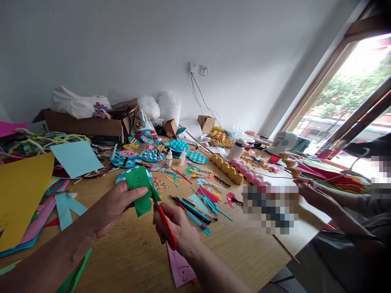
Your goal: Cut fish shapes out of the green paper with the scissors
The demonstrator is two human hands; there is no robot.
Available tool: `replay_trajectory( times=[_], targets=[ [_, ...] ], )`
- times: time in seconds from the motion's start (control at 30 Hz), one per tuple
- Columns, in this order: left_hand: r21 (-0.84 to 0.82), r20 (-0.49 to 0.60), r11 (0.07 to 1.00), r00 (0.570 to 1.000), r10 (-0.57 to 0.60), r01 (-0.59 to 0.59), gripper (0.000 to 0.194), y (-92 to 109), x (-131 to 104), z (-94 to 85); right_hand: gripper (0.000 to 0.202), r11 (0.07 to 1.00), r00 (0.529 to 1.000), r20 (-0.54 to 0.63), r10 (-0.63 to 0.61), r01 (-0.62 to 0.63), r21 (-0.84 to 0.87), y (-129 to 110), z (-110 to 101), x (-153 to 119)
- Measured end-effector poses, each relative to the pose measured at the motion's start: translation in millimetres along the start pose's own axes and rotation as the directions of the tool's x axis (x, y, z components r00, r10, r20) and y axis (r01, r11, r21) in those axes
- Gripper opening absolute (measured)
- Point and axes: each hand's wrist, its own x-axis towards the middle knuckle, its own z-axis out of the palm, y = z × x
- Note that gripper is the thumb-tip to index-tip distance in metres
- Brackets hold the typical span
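My left hand (124, 199) pinches a piece of green paper (141, 203) between thumb and fingers, holding it above the table. A drawn outline with a small dark dot shows on the paper. In my right hand (175, 230) is a pair of red-handled scissors (166, 228). Its blades meet the paper's right edge, where a strip stands apart from the rest. Beneath my right wrist lies a pink sheet (180, 270) bearing a drawn fish, partly covered by my arm. Pens and markers (195, 213) lie just beyond my right hand.
Coloured sheets, including yellow paper (24, 199), lie at the left. Two small white bottles, one a glue bottle (169, 158), stand mid-table near blue paper-decorated plates (152, 152). Yellow egg-carton strips (226, 169) lie to the right. A co-worker's hands (317, 199) are at the table's right side.
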Motion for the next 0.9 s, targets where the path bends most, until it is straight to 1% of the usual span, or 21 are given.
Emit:
replay_trajectory(
  times=[0.07, 0.17, 0.3, 0.47, 0.57, 0.73, 0.9],
  targets=[
    [-0.033, 0.008, 0.999, 1.000, 0.006, -0.006, 0.029, -2.8, -0.3, 1.4, 0.037, 0.999, 1.000, -0.003, 0.011, -0.011, 0.034, 0.3, 0.5, 0.5],
    [-0.079, 0.024, 0.996, 0.999, 0.048, -0.045, 0.026, -7.6, -0.4, 4.0, 0.046, 0.997, 1.000, -0.004, 0.025, -0.024, 0.072, -1.0, 1.5, 0.8],
    [-0.100, 0.014, 0.992, 0.997, 0.076, -0.075, 0.023, -10.3, -0.9, 9.0, 0.054, 0.995, 0.999, -0.014, 0.046, -0.045, 0.089, -4.1, 2.2, 0.0],
    [-0.109, 0.013, 0.988, 0.994, 0.112, -0.109, 0.021, -9.6, -3.9, 15.0, 0.052, 0.996, 0.999, -0.014, 0.040, -0.039, 0.079, -6.6, 2.1, -1.9],
    [-0.111, 0.004, 0.986, 0.992, 0.125, -0.123, 0.022, -10.5, -5.3, 15.6, 0.052, 0.998, 0.999, -0.020, 0.026, -0.025, 0.066, -6.8, 2.0, -2.3],
    [-0.118, 0.011, 0.985, 0.992, 0.124, -0.122, 0.019, -13.3, -4.2, 12.6, 0.050, 1.000, 1.000, -0.024, -0.009, 0.009, 0.016, -3.3, 0.4, -1.8],
    [-0.143, 0.004, 0.984, 0.995, 0.104, -0.102, 0.017, -13.2, -2.5, 13.5, 0.042, 0.999, 0.998, -0.046, -0.032, 0.031, -0.019, -0.1, -0.9, -1.3]
  ],
)
